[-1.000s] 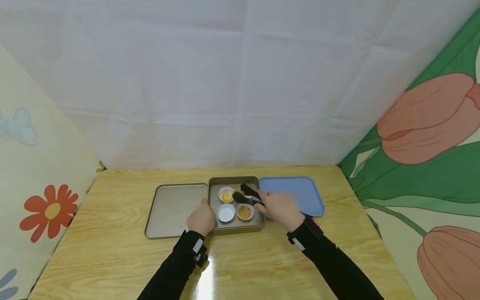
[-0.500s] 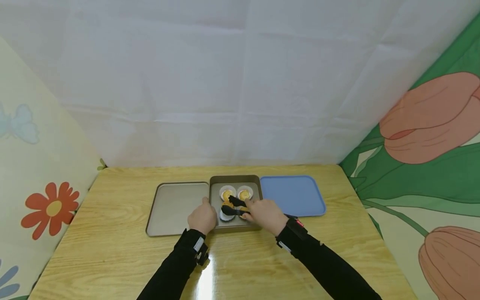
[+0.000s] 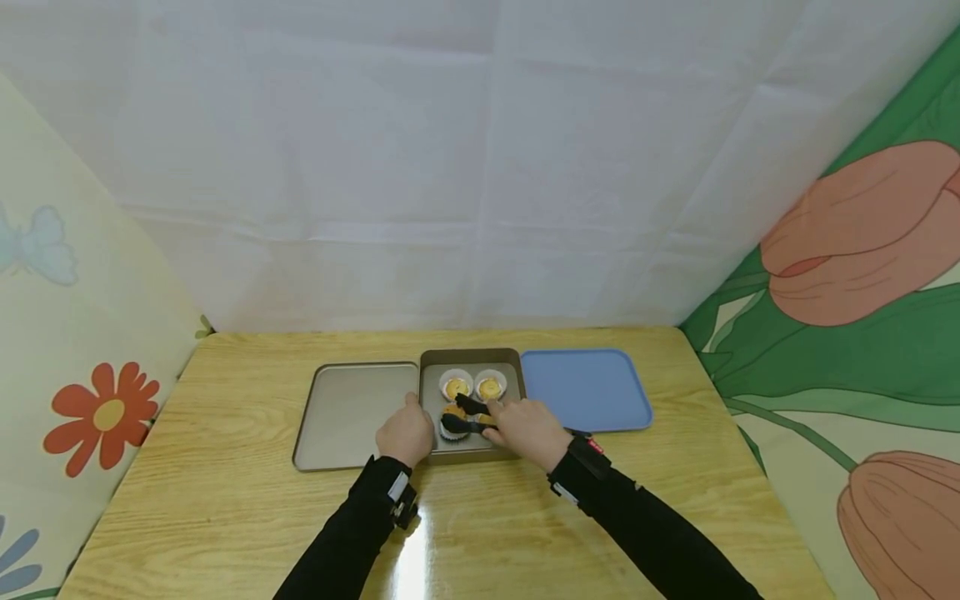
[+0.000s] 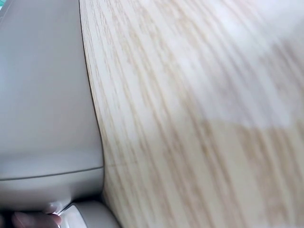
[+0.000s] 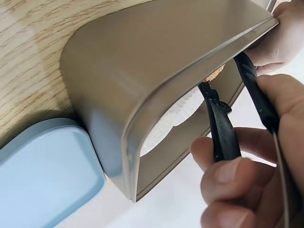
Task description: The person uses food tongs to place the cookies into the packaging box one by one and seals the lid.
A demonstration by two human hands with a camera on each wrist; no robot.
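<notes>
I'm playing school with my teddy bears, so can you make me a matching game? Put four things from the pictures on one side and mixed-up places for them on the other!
Things
1. Blue rectangular tray
2. Shallow grey-brown metal tray
3. Black-tipped tongs
4. Two round yellow pastries in white fluted cups

Places, in the head view
A. At the back inside the deep brown metal box
B. Left of the box
C. Held in the right hand
D. Right of the box

Right pairs: 1-D, 2-B, 3-C, 4-A
</notes>
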